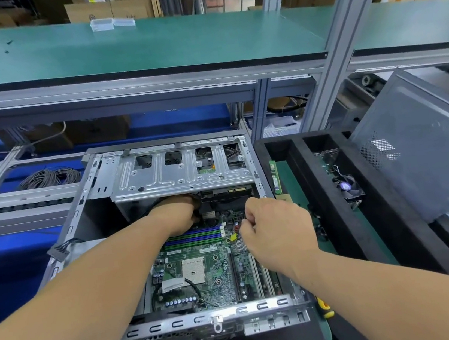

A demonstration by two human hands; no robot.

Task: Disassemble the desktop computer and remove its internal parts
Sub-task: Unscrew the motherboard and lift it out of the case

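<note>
1. Desktop computer case (141, 327) lies open on its side at the near edge of the bench, its silver rear rim closest to the camera, with a yellow-handled screwdriver (325, 308) just beside its right corner.
2. Inside, the green motherboard (202, 269) shows a bare white CPU socket (193, 271) and, farther in, blue and green memory slots (197, 234).
3. Right hand (278, 231) hovers over the board's right side, fingers curled — they pinch a small yellow connector (233, 237).
4. Left hand (177, 214) reaches deeper, under the silver drive cage (178, 173), fingers bent down among black cables; whether it grips anything cannot be told.
5. To the right, a black foam tray (332, 198) holds a green memory stick (275, 176) standing on edge and a fan cooler (347, 188) — a grey side panel (426, 149) leans beyond it.
6. Farthest, a green shelf (144, 46) carries a clear plastic box (102, 24).
</note>
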